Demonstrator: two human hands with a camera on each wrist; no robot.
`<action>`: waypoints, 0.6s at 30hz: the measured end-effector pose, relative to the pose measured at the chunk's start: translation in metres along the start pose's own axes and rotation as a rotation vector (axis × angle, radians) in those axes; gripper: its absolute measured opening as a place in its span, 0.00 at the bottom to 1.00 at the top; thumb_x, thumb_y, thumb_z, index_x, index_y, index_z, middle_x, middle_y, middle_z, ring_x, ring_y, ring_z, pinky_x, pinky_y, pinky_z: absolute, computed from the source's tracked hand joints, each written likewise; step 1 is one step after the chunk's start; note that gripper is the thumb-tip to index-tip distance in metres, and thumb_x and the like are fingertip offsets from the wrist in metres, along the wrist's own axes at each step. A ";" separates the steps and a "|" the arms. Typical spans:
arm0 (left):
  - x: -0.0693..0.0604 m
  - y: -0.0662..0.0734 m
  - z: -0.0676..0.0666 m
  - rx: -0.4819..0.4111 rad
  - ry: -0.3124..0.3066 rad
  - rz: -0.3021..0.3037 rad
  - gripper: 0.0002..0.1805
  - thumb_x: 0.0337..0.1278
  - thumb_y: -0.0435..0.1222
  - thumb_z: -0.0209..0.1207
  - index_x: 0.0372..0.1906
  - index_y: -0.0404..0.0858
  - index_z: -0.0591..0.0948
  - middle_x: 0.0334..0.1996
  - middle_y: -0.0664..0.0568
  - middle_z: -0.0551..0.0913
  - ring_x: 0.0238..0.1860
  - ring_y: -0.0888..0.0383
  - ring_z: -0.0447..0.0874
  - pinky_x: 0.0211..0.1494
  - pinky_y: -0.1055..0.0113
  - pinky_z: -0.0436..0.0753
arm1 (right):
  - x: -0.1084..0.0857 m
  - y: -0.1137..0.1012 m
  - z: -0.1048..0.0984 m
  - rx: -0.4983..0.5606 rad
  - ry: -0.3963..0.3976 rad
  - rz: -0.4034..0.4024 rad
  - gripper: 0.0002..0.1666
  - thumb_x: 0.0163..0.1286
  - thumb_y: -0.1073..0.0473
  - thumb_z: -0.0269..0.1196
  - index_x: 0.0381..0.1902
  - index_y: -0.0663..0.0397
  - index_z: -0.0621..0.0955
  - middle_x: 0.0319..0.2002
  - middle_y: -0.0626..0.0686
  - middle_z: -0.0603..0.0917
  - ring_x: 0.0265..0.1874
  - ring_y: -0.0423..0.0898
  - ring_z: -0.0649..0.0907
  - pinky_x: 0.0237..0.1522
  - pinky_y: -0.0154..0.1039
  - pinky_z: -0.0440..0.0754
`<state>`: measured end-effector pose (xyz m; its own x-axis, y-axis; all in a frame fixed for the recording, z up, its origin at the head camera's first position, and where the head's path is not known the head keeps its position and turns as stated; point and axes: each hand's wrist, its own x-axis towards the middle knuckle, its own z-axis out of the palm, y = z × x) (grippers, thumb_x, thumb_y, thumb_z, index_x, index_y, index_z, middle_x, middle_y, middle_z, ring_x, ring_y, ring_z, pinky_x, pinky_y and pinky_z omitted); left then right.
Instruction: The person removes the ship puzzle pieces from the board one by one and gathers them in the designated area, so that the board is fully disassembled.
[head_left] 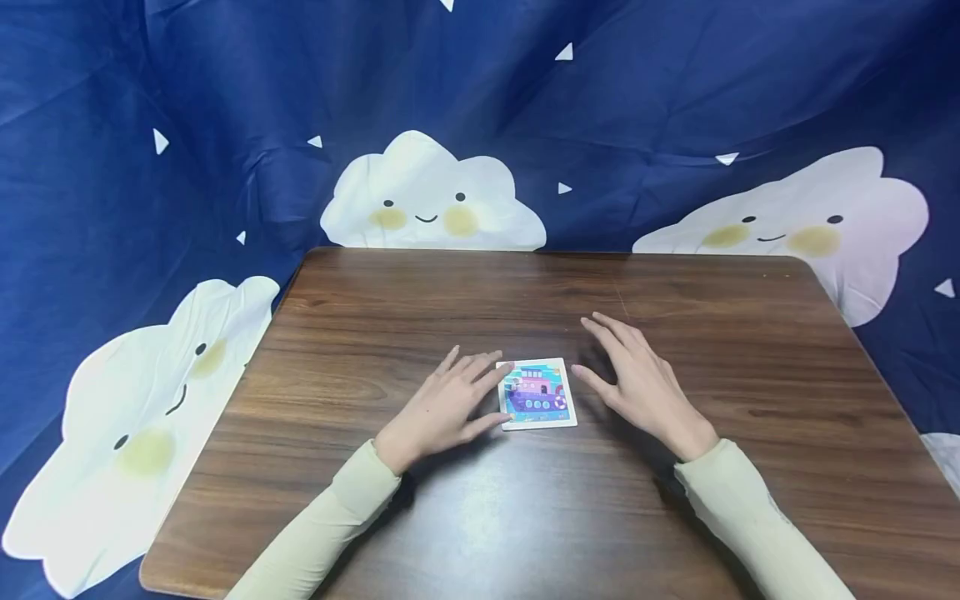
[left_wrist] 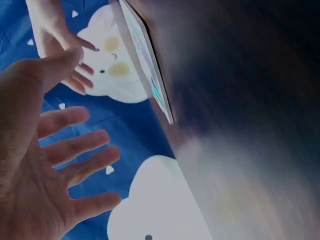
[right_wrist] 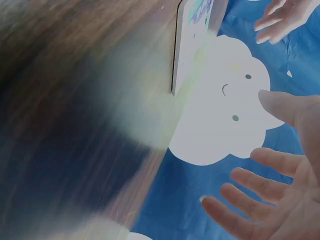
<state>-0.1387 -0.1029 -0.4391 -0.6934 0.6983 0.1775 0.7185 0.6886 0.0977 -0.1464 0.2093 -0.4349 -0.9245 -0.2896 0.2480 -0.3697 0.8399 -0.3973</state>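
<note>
A square picture puzzle (head_left: 537,393) with a white border, showing a purple and pink ship, lies flat on the table. My left hand (head_left: 444,406) hovers at its left side, fingers spread, with thumb and index fingertips overlapping the puzzle's left edge in the head view. To its right, my right hand (head_left: 643,385) is held apart from it, fingers extended. Both palms hold nothing, as the left wrist view of the left hand (left_wrist: 55,160) and the right wrist view of the right hand (right_wrist: 280,185) show. In those views the puzzle appears edge-on as a thin slab.
The brown wood-grain table (head_left: 315,500) has rounded corners. Behind it and at the left hangs a dark blue curtain (head_left: 247,75) printed with smiling white clouds and small white triangles. Light glares off the tabletop near the front.
</note>
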 end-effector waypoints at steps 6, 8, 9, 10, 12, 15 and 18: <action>0.004 0.012 0.005 0.034 -0.018 0.071 0.32 0.72 0.60 0.56 0.67 0.42 0.81 0.61 0.49 0.85 0.64 0.51 0.84 0.75 0.50 0.77 | 0.009 -0.001 0.005 0.111 -0.001 -0.039 0.32 0.74 0.49 0.67 0.71 0.55 0.76 0.66 0.59 0.79 0.63 0.59 0.82 0.59 0.62 0.83; 0.005 0.016 0.008 0.028 -0.023 0.088 0.30 0.72 0.59 0.57 0.64 0.42 0.83 0.58 0.50 0.86 0.60 0.52 0.85 0.68 0.53 0.83 | 0.014 -0.002 0.009 0.167 0.001 -0.059 0.28 0.74 0.53 0.67 0.67 0.59 0.78 0.60 0.60 0.83 0.55 0.59 0.87 0.56 0.59 0.86; 0.005 0.017 0.009 0.031 -0.028 0.094 0.29 0.72 0.59 0.57 0.63 0.43 0.84 0.57 0.51 0.86 0.59 0.53 0.86 0.65 0.55 0.85 | 0.016 -0.002 0.010 0.191 0.002 -0.069 0.26 0.74 0.55 0.67 0.65 0.60 0.80 0.57 0.61 0.84 0.51 0.59 0.88 0.52 0.57 0.88; 0.006 0.019 0.010 0.030 -0.031 0.099 0.28 0.72 0.59 0.58 0.62 0.43 0.84 0.57 0.52 0.87 0.58 0.53 0.86 0.63 0.56 0.86 | 0.018 -0.003 0.012 0.208 0.001 -0.079 0.23 0.74 0.57 0.67 0.63 0.61 0.81 0.54 0.61 0.85 0.46 0.58 0.90 0.48 0.56 0.89; 0.007 0.021 0.012 0.032 -0.040 0.112 0.27 0.71 0.58 0.59 0.61 0.44 0.85 0.55 0.53 0.87 0.56 0.55 0.86 0.58 0.58 0.88 | 0.023 -0.004 0.016 0.222 -0.004 -0.091 0.19 0.74 0.59 0.67 0.59 0.61 0.83 0.49 0.60 0.87 0.41 0.54 0.90 0.44 0.53 0.90; 0.008 0.024 0.013 0.038 -0.067 0.123 0.27 0.71 0.58 0.59 0.61 0.44 0.84 0.57 0.52 0.87 0.57 0.54 0.86 0.59 0.58 0.88 | 0.028 -0.007 0.020 0.218 -0.036 -0.095 0.16 0.74 0.60 0.67 0.56 0.62 0.84 0.44 0.57 0.88 0.38 0.49 0.89 0.42 0.49 0.90; 0.008 0.027 0.016 0.046 -0.102 0.133 0.28 0.72 0.58 0.58 0.62 0.44 0.84 0.62 0.51 0.85 0.62 0.53 0.85 0.65 0.59 0.85 | 0.032 -0.010 0.024 0.214 -0.097 -0.084 0.15 0.74 0.60 0.66 0.55 0.62 0.85 0.44 0.56 0.88 0.40 0.48 0.88 0.43 0.47 0.90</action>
<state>-0.1259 -0.0758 -0.4509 -0.5963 0.7982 0.0852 0.8024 0.5958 0.0344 -0.1743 0.1808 -0.4445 -0.8905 -0.4055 0.2065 -0.4475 0.6978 -0.5593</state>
